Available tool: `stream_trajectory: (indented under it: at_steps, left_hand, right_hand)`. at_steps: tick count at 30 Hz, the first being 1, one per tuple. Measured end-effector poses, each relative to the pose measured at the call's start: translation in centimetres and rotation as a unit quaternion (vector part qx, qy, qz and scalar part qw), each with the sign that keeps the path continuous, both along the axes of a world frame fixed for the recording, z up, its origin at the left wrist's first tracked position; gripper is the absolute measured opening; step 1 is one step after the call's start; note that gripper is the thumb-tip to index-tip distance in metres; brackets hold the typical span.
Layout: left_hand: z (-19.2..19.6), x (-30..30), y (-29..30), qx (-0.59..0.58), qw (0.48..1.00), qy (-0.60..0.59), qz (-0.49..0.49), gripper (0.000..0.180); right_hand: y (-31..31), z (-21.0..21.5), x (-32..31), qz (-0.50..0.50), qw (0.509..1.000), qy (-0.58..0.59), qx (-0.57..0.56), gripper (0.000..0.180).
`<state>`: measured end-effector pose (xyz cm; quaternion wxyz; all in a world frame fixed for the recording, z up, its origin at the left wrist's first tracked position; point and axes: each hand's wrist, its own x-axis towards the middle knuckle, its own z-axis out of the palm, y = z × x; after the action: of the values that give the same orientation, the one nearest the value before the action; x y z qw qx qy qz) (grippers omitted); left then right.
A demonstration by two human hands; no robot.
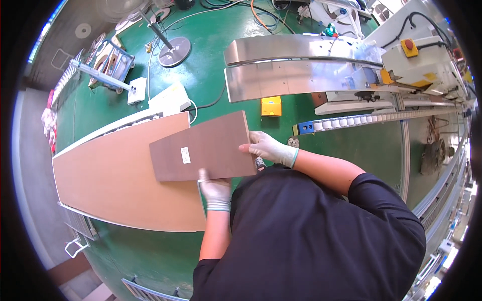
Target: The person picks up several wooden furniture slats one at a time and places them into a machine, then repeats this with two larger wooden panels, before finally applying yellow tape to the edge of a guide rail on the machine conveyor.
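Note:
A flat brown wooden panel [211, 145] with a small white label [186, 155] is held in front of me, partly over a large tan board [115, 175]. My left hand [216, 189], in a pale glove, grips the panel's near edge with the thumb on top; its other fingers are hidden underneath. At the panel's right end, my gloved right hand [268, 148] holds the edge, thumb over the upper face. Whether the panel touches the tan board beneath, I cannot tell.
A metal machine bed [291, 83] and a roller rail [351, 122] extend to the right, near a red stop button [409, 44]. A yellow box [271, 106] stands on the green floor. Farther left are a round-based stand [174, 51] and a blue cart [113, 65].

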<state>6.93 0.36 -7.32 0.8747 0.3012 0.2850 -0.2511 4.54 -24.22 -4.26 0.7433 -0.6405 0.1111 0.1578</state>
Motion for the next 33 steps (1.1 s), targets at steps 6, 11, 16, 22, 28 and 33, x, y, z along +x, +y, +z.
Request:
stream_trajectory:
  at_steps: [6, 11, 16, 22, 28, 33]
  left_hand:
    - [-1.7, 6.1, 2.8, 0.017, 0.992, 0.006, 0.123, 0.073]
    - [3.8, 11.8, -1.1, 0.169, 0.943, -0.258, 0.124, 0.083]
    - [12.1, 15.3, -5.0, 0.182, 0.896, -0.398, 0.080, 0.077]
    - [13.4, 15.5, -10.1, 0.349, 0.742, -0.571, -0.023, 0.047]
    - [18.0, 11.1, -22.7, 0.370, 0.575, -0.645, -0.340, 0.021]
    - [17.0, 11.8, -30.1, 0.466, 0.299, -0.711, -0.433, 0.053]
  right_hand:
    - [-0.9, 2.7, -2.6, 0.016, 0.988, -0.120, -0.093, 0.056]
    - [-3.4, 4.5, -3.0, 0.039, 0.992, 0.077, -0.095, 0.044]
    - [-4.1, 3.2, -5.5, -0.163, 0.974, -0.058, -0.144, 0.086]
    - [-5.8, 3.7, -7.4, -0.160, 0.948, -0.070, -0.267, 0.083]
    - [-6.7, 1.3, -7.1, -0.273, 0.951, -0.132, 0.055, 0.049]
    - [-11.7, 1.2, -10.6, -0.454, 0.746, 0.017, 0.487, 0.068]
